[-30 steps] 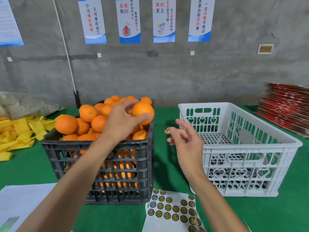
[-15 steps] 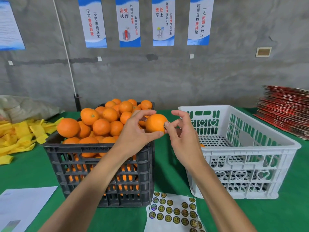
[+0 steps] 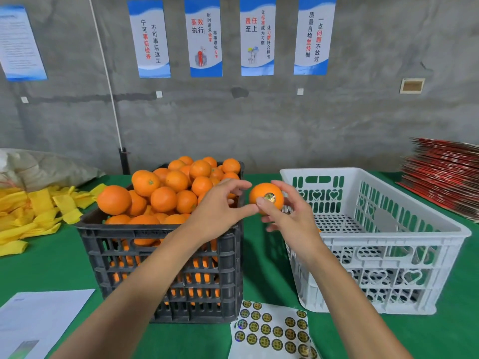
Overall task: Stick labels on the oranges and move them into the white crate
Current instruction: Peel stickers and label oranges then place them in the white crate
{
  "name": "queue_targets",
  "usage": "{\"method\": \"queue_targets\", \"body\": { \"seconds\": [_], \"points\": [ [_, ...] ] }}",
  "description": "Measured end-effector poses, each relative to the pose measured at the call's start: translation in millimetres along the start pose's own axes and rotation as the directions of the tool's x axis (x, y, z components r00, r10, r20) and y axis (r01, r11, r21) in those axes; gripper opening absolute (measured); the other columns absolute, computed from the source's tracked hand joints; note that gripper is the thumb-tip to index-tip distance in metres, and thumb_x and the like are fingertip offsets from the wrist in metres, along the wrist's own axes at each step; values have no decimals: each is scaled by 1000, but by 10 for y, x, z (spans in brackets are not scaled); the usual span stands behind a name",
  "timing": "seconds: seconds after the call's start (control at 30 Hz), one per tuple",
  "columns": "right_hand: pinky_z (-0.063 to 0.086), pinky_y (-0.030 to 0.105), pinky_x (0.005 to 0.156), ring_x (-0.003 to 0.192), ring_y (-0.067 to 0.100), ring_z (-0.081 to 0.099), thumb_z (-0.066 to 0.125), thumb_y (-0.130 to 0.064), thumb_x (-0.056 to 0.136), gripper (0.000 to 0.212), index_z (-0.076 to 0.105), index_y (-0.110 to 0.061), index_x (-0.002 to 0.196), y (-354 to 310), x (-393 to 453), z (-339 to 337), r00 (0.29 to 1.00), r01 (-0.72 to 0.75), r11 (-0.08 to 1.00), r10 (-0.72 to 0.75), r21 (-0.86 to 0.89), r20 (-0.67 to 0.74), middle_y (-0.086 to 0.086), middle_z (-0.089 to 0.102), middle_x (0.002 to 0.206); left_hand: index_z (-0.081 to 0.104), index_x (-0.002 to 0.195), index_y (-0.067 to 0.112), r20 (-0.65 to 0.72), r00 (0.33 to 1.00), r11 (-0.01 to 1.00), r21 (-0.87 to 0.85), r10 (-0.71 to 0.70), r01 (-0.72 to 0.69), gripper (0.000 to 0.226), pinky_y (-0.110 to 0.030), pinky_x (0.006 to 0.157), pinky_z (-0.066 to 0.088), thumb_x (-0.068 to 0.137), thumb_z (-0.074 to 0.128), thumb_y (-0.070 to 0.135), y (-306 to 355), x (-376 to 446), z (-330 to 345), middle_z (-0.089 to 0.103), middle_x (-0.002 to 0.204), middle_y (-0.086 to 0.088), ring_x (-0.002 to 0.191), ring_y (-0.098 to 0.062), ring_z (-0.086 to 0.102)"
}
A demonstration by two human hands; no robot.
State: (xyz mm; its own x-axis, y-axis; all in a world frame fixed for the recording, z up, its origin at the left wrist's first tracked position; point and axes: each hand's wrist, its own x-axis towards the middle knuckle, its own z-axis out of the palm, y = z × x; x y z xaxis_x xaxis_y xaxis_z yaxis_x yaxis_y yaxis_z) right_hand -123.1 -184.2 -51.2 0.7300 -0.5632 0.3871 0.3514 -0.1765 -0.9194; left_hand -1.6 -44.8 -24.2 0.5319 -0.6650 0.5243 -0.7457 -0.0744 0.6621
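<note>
Green tabletop (image 3: 51, 257) fills the lower half of the frame, w/ a grey concrete wall behind it. White crate (image 3: 388, 255) sits at right-center; its perforated floor shows bare where visible, tho a sliver of orange colour peeks by the person's wrist, can't tell what. Black crate (image 3: 166, 268) is left of center, just beside the white one, heaped w/ oranges (image 3: 168, 187) above its rim. Stack of red flat sheets (image 3: 445, 174) at the far right edge; pile of yellow strips (image 3: 33, 213) at the far left, w/ a pale sack (image 3: 39, 167) behind it. White paper (image 3: 39, 322) in the lower left corner. Sticker sheet (image 3: 272, 330) at bottom center, in front of the gap btwn the crates, covered in round gold labels. Four blue-and-white posters (image 3: 230, 37) hang across the top. Left hand (image 3: 220, 211) is over the black crate's right end, fingers apart and relaxed, thumb tip reaching toward the fruit; can't tell if it touches. Right hand (image 3: 290, 216) holds the single orange (image 3: 267, 196) in mid-air btwn the two crates, fingers curled round it, thumb pressed on its front just beside a shiny round label (image 3: 269, 196) stuck on the peel.
</note>
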Motion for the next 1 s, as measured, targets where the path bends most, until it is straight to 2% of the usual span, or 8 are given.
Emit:
{"method": "queue_targets", "body": {
  "seconds": [0.13,0.2,0.27,0.33,0.57,0.7,0.83,1.0],
  "points": [
    [52,36,80,92,21,64,83,-38,83,55,55,-45,129,66,104,-343,963,23,825,-170,-565,-209,-2,45,128,68,120,19,-297,947,926,308,-124,218,39,-38,101,47,87,77,38,-287,113,-472,65,126,-1,119,-18,58],
    [50,35,78,91,25,61,81,-40,85,56,54,-39,134,73,148,-493,940,-24,623,-253,-782,-231,0,40,134,62,128,13,-371,878,732,499,-304,464,49,-48,102,45,88,74,38,-498,124,-746,58,132,-15,123,-37,51],
    [51,42,81,93,32,63,76,-41,90,56,53,-32,140,95,174,-609,929,-101,509,-259,-855,-264,2,39,140,51,137,9,-366,813,543,609,-454,578,59,-55,98,44,90,70,39,-647,108,-898,46,136,-21,121,-49,47],
    [53,47,86,98,37,64,71,-40,94,55,51,-26,144,138,189,-683,924,-165,462,-235,-871,-300,6,40,143,47,137,7,-337,810,486,666,-481,566,61,-53,88,48,89,71,36,-691,122,-933,40,138,-19,115,-49,52],
    [54,44,84,94,34,67,53,-12,103,29,66,-8,128,111,183,-669,889,-36,464,-389,-885,-240,9,59,131,39,131,11,-288,827,551,634,-483,543,62,-52,89,45,82,77,14,-584,215,-823,41,129,-22,115,-49,47],
    [56,33,81,87,20,66,61,-5,95,22,72,-3,113,183,-46,-511,811,376,298,-564,-878,156,7,69,109,42,118,14,-305,914,757,520,-269,396,64,-45,88,42,71,85,16,-425,142,-707,55,109,-12,106,-40,53],
    [57,31,86,90,13,62,55,-20,99,21,72,-12,110,648,-400,-339,863,504,309,-230,-807,451,-3,64,101,50,119,21,-356,934,926,339,-39,167,61,-33,71,34,69,84,30,-111,77,-446,59,105,1,94,-24,53],
    [48,33,99,112,15,55,53,-47,102,44,58,-20,136,1323,-736,-359,825,385,382,265,-840,499,-3,57,119,54,126,33,-195,970,960,214,-142,184,57,-45,79,55,75,80,35,-16,-28,-84,64,113,3,98,-23,63]
  ]
}}
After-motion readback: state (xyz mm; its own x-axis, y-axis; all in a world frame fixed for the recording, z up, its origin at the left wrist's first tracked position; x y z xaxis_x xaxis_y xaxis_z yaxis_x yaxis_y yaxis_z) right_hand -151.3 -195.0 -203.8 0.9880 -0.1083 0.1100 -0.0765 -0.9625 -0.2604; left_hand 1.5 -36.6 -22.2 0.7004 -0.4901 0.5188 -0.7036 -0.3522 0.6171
